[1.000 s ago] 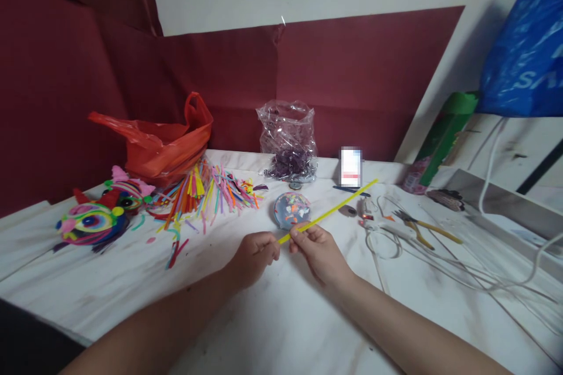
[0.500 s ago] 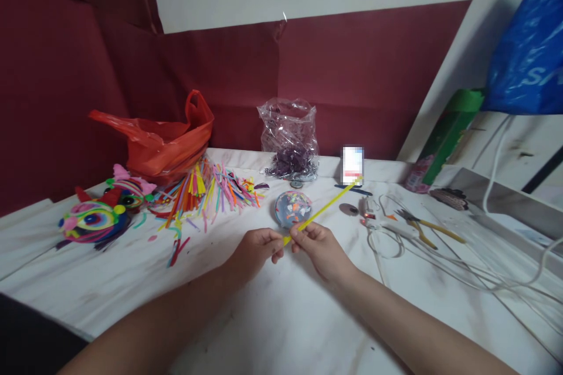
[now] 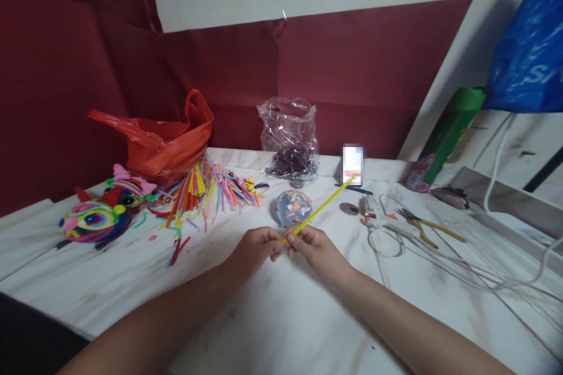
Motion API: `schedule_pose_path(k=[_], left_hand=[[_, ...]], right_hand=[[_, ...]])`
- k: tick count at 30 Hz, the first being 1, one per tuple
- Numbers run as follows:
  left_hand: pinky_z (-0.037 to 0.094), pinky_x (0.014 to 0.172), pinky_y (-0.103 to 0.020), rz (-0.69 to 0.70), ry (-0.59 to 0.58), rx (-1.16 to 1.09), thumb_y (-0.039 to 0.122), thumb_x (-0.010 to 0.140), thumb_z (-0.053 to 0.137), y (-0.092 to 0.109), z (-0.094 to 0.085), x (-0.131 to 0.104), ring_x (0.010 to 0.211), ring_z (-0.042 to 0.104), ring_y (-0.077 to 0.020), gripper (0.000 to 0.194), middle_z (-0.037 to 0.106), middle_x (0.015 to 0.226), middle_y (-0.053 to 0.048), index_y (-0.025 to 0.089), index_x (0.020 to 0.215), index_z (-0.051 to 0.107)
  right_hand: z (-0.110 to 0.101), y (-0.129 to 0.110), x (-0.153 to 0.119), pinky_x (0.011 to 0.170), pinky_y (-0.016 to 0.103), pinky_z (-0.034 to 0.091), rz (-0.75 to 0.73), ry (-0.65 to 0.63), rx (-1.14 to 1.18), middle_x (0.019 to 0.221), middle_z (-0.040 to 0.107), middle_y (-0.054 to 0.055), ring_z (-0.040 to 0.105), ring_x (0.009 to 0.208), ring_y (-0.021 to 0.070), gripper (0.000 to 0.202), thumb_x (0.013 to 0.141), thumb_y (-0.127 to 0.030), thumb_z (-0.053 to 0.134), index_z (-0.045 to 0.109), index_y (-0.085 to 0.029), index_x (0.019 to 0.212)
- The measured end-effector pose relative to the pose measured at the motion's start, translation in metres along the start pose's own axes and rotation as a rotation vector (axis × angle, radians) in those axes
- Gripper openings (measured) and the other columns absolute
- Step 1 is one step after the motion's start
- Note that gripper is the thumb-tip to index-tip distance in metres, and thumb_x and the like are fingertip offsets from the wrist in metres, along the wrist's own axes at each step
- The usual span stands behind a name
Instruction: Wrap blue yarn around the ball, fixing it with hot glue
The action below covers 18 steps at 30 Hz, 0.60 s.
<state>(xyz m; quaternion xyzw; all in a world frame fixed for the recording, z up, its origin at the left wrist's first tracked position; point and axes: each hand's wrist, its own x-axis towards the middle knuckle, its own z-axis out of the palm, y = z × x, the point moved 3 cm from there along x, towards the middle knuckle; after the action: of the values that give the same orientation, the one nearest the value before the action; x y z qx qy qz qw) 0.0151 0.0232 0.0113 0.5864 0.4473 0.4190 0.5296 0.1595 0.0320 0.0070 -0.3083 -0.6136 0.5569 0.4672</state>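
Observation:
Between the fingertips of my left hand [image 3: 261, 244] is the lower end of a yellow pipe cleaner [image 3: 324, 205]. My right hand [image 3: 317, 248] pinches the same pipe cleaner just above, thumb on top, close beside the left fingers. Its long free part slants up to the right. Right behind my hands sits a round, clear-looking dish [image 3: 294, 209] with small coloured scraps in it; my hands hide a little of its near edge.
Left are colourful craft animals [image 3: 92, 221], loose pipe cleaners [image 3: 229, 188] and a red plastic bag [image 3: 169, 143]. A clear bag [image 3: 288, 137] stands behind. Right lie pliers [image 3: 424, 227], a white corded tool [image 3: 402, 228], cables and a blurred-out upright screen [image 3: 352, 163].
My right hand has shifted slightly left along the pipe cleaner, nearer my left fingers. The pipe cleaner's far tip has moved a little left.

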Motion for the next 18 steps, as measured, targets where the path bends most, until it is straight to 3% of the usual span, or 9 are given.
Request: schedule_pose_path(k=[5, 10, 13, 16, 18], left_hand=[[0.031, 0.053, -0.023, 0.027, 0.042, 0.105, 0.025, 0.063, 0.055, 0.0, -0.002, 0.0, 0.05, 0.041, -0.0091, 0.009, 0.051, 0.051, 0.004, 0.016, 0.06, 0.056], [0.032, 0.054, -0.023, 0.128, 0.169, 0.313, 0.024, 0.064, 0.054, 0.007, -0.002, -0.005, 0.054, 0.043, -0.0102, 0.009, 0.049, 0.054, 0.004, 0.017, 0.059, 0.054], [0.035, 0.057, -0.023, 0.208, 0.237, 0.419, 0.02, 0.065, 0.051, 0.01, -0.001, -0.009, 0.058, 0.047, -0.0115, 0.008, 0.052, 0.057, 0.003, 0.017, 0.059, 0.054], [0.035, 0.057, -0.023, 0.244, 0.241, 0.505, 0.018, 0.067, 0.049, 0.009, 0.0, -0.01, 0.057, 0.047, -0.0116, 0.01, 0.051, 0.056, 0.003, 0.018, 0.058, 0.051], [0.035, 0.058, -0.023, 0.317, 0.227, 0.591, 0.015, 0.067, 0.049, 0.009, 0.0, -0.01, 0.058, 0.048, -0.0118, 0.011, 0.051, 0.057, 0.002, 0.018, 0.057, 0.05]], right_hand=[[-0.002, 0.0, 0.0, 0.057, 0.028, 0.04, -0.018, 0.079, -0.118, 0.055, 0.058, -0.002, 0.051, 0.055, 0.0138, 0.035, 0.074, -0.054, 0.064, 0.066, -0.019, 0.072], [-0.003, 0.001, -0.003, 0.054, 0.028, 0.039, -0.059, 0.189, -0.252, 0.056, 0.058, -0.001, 0.05, 0.054, 0.0148, 0.028, 0.074, -0.045, 0.067, 0.063, -0.02, 0.062], [0.001, -0.006, -0.01, 0.059, 0.029, 0.042, -0.256, 0.152, -0.447, 0.066, 0.063, 0.003, 0.056, 0.061, 0.0172, 0.021, 0.084, -0.035, 0.059, 0.066, -0.021, 0.07], [0.01, -0.014, -0.018, 0.063, 0.03, 0.044, -0.517, -0.004, -0.718, 0.072, 0.063, 0.007, 0.058, 0.07, 0.0194, 0.022, 0.09, -0.024, 0.049, 0.066, -0.021, 0.075], [0.013, -0.016, -0.021, 0.062, 0.03, 0.045, -0.583, -0.054, -0.825, 0.073, 0.063, 0.008, 0.058, 0.07, 0.0197, 0.024, 0.091, -0.022, 0.046, 0.065, -0.02, 0.078]])
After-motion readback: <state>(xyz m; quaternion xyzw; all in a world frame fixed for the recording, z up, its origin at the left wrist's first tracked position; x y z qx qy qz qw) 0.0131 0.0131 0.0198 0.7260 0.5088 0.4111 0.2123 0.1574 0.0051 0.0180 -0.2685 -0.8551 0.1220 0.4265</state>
